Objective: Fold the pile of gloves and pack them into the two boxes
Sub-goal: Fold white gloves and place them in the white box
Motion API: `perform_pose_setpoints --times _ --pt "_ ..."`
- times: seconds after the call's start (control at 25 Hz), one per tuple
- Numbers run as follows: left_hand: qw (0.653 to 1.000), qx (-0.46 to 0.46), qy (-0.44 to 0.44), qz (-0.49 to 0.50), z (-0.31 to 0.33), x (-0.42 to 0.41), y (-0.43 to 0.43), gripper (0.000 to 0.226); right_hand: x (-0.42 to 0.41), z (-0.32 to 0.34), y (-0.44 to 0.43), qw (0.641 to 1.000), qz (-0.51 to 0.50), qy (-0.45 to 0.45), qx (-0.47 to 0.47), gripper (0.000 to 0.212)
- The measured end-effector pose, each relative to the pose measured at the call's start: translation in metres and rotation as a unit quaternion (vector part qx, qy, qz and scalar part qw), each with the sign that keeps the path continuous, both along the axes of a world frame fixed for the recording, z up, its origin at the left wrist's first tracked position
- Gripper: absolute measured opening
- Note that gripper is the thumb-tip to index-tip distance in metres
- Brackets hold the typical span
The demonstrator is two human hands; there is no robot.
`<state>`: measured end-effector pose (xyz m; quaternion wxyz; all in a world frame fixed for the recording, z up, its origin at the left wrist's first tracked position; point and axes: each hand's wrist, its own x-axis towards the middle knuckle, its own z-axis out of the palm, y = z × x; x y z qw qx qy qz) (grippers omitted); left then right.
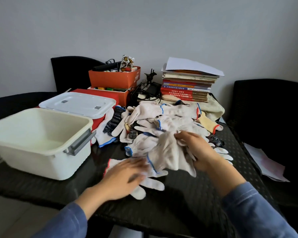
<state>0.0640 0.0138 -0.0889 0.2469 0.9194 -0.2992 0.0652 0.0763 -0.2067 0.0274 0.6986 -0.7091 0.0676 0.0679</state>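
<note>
Gloves (163, 121), mostly white knit with a few dark speckled ones, lie heaped in the middle of the black table (187, 194), spilling toward its near edge. The right hand (198, 148) grips a blue-cuffed glove (169, 152) at the front of the heap, fingers curled into the fabric and bunching it. The left hand (124, 177) is motion-blurred; its fingers look stretched out flat, resting on a red-cuffed glove (151, 184) that lies spread on the table just before the heap. To the left stands an open cream box (41, 160) with a grey latch, nothing visible inside it. Behind it sits a second box (100, 120), red, with a white lid (77, 103) on top. Farther back are orange cartons (115, 79), tangled cables (144, 93) and stacked books (187, 86).
</note>
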Motion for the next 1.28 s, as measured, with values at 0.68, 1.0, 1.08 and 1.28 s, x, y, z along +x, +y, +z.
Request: perform_pose_setpoints --times 0.68,1.0,1.08,1.28 --pt "0.989 0.026 -0.116 0.083 0.008 -0.024 -0.048 0.033 -0.054 -0.086 -0.003 0.827 0.156 -0.304 -0.447 0.031" --pt "0.993 0.009 -0.088 0.082 0.004 -0.017 -0.045 0.037 -0.037 -0.089 -0.046 0.744 -0.043 -0.305 -0.593 0.037" --pt "0.989 -0.040 -0.073 0.124 0.016 -0.010 -0.047 0.025 -0.040 -0.088 -0.024 0.802 0.024 -0.330 -0.497 0.041" --pt "0.964 -0.012 -0.097 0.248 0.037 0.021 -0.023 0.033 -0.037 -0.122 -0.007 0.764 0.163 -0.333 -0.528 0.054"
